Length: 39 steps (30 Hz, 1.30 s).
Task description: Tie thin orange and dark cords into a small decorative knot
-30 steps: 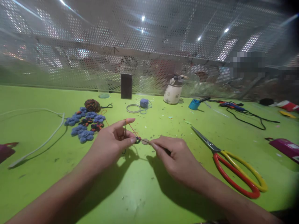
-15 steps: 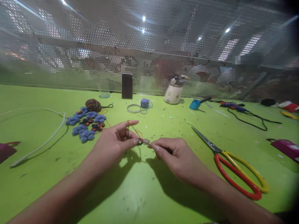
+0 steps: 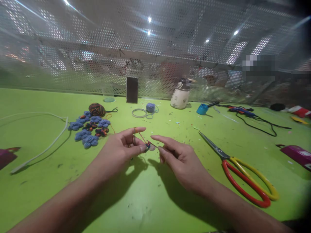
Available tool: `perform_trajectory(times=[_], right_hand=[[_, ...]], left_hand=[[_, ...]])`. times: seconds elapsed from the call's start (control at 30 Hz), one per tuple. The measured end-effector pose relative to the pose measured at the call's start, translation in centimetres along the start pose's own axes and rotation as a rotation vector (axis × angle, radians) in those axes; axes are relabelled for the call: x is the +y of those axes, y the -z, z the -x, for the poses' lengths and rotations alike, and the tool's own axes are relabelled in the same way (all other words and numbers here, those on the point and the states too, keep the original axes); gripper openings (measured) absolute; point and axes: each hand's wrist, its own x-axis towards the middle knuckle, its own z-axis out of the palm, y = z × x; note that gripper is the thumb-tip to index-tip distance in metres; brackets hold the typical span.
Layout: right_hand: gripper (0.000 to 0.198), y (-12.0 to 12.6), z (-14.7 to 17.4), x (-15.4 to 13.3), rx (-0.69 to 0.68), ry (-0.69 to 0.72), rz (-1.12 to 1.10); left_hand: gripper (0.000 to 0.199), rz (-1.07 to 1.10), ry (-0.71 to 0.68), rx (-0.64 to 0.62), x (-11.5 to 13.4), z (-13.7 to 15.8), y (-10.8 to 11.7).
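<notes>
My left hand (image 3: 121, 145) pinches a small crochet piece (image 3: 148, 145) of dark multicoloured yarn between thumb and fingers. An orange-and-dark strand loops over its raised index finger. In my right hand (image 3: 181, 158) a thin crochet hook (image 3: 155, 146) is held between thumb and middle finger, its tip at the crochet piece; the index finger is stretched forward, off the hook. Left of my hands lie several blue and dark-orange crochet flowers (image 3: 90, 141). Behind them sits a multicoloured yarn ball (image 3: 96, 109), with a strand trailing toward my left hand.
Large scissors (image 3: 224, 155) with red and yellow handles lie at right. At the back stand a phone (image 3: 132, 90), a blue yarn ball (image 3: 150, 107), a ring (image 3: 139, 113), a bottle (image 3: 180, 97), a blue pot (image 3: 202, 109) and a glue gun (image 3: 241, 112). A white cable (image 3: 54, 142) curves at left.
My right index finger has lifted off the hook and now points forward. The crochet piece has turned and risen slightly between my hands.
</notes>
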Motion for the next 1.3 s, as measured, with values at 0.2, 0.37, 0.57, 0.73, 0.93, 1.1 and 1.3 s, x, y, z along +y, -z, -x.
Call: perform_trajectory(times=[0.2, 0.37, 0.57, 0.73, 0.93, 1.1, 1.3], right_hand=[[0.04, -0.17, -0.05, 0.04, -0.029, 0.0, -0.049], [0.042, 0.01, -0.02, -0.16, -0.026, 0.013, -0.037], [0.043, -0.13, 0.16, -0.14, -0.03, 0.022, -0.045], [0.037, -0.15, 0.07, -0.19, -0.031, -0.036, -0.072], [0.036, -0.03, -0.09, -0.1, -0.086, -0.116, -0.113], [0.038, -0.07, -0.17, -0.02, -0.08, -0.083, -0.108], [0.038, -0.12, -0.15, -0.13, -0.07, -0.04, 0.006]], left_hand=[[0.058, 0.016, -0.02, 0.013, 0.02, -0.06, 0.04], [0.056, 0.042, -0.082, 0.037, 0.09, 0.0, 0.02], [0.066, 0.032, -0.072, 0.036, 0.23, 0.17, -0.27], [0.08, 0.006, -0.04, -0.005, 0.59, 0.17, -0.16], [0.085, -0.028, -0.026, -0.042, 0.77, 0.36, -0.12], [0.084, 0.017, -0.058, -0.052, 0.58, 0.3, -0.22], [0.078, 0.037, -0.08, -0.044, 0.16, 0.17, -0.11]])
